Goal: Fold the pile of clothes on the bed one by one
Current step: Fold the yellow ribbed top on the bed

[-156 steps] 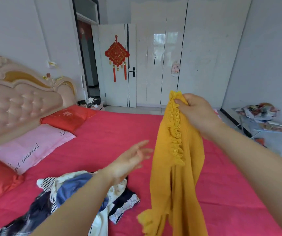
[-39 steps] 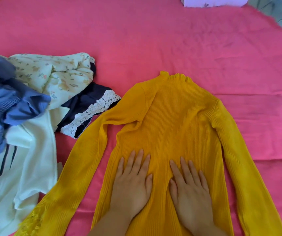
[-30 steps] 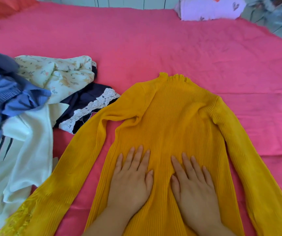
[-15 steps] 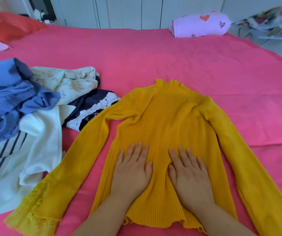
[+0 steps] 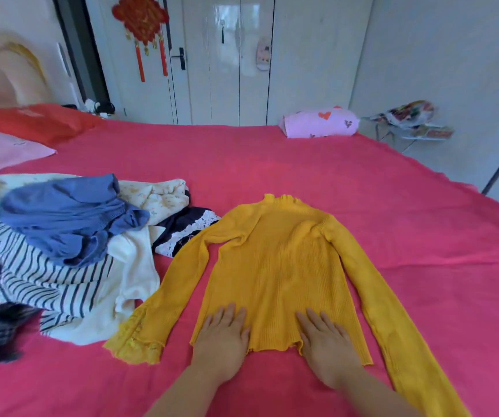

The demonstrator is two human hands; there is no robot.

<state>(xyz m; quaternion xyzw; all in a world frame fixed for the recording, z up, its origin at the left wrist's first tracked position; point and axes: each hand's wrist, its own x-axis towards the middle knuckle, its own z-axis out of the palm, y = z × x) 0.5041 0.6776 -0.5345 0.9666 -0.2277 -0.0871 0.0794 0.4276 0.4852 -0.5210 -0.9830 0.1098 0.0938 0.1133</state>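
A yellow ribbed sweater [image 5: 278, 266] lies flat and face up on the pink bed [image 5: 272, 164], collar away from me, both sleeves spread down its sides. My left hand [image 5: 221, 341] presses flat on the hem at the left corner, fingers straight. My right hand [image 5: 326, 344] presses flat on the hem at the right. To the left lies the pile of clothes [image 5: 61, 251]: a blue top, a striped garment, a cream piece, a floral one and a dark piece with white lace.
A folded pink item with hearts [image 5: 320, 123] sits at the bed's far edge. Red and pink pillows [image 5: 16, 130] lie at the far left by the headboard. White wardrobe doors stand behind; a small cluttered rack [image 5: 410, 121] is at the right.
Both hands have slid down the sweater from its middle to the hem and moved apart. The view has tilted up, bringing the room into sight.
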